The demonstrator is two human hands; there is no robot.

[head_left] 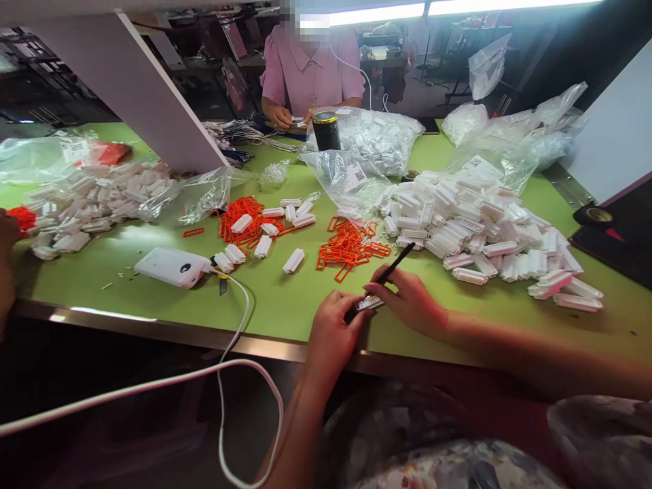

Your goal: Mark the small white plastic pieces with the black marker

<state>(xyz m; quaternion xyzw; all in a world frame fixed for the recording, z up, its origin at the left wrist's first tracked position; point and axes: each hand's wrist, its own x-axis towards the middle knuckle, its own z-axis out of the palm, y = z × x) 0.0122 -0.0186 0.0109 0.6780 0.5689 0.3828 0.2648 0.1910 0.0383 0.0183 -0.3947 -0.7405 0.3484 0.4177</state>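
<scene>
Head view shows two bare hands close together at the near edge of the green surface [285,299]. The left hand [333,326] is closed around a small white connector [369,303], pinching it at its left end. The connector lies flat and long, running left to right, and it sits between the two hands, touching both. The right hand [410,299] is closed on a thin black tool [394,265]. The tool slants up and away from the connector, with its low end right at the white piece and its top end pointing toward the orange clips [351,248]. Both hands are about as near to the connector as each other. Just behind the connector lies that pile of orange clips, and nothing stands between them and the hands. To the right of the connector is a big heap of white connectors [483,227]. To its left lie a few loose white pieces [294,261], a second bunch of orange clips [244,221], and farther left a white box [172,266] with a white cable [239,326] hanging off the edge. Far behind the connector, a person in a pink shirt [310,71] works with their own hands near a black can [326,130] and clear bags [382,139].
</scene>
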